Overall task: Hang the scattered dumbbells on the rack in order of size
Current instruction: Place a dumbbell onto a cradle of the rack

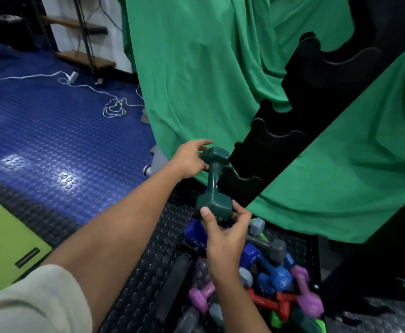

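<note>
Down at the lowest cradle of the black rack (317, 111), the dark green dumbbell (214, 183) is going in, its handle right against the notch, with the left hand (189, 159) curled round the far head and the right hand (225, 231) pinching the near one. Every cradle in view looks bare, so I'd call this the first of the lot. Nearly everything is left: a jumbled pile of dumbbells (264, 280), blue, purple, red and grey, sits on the floor mat (134, 272) just below.

Left hand (189, 162) and right hand (225, 233) hold dark green dumbbell (214, 182) at black rack (293, 121).
</note>
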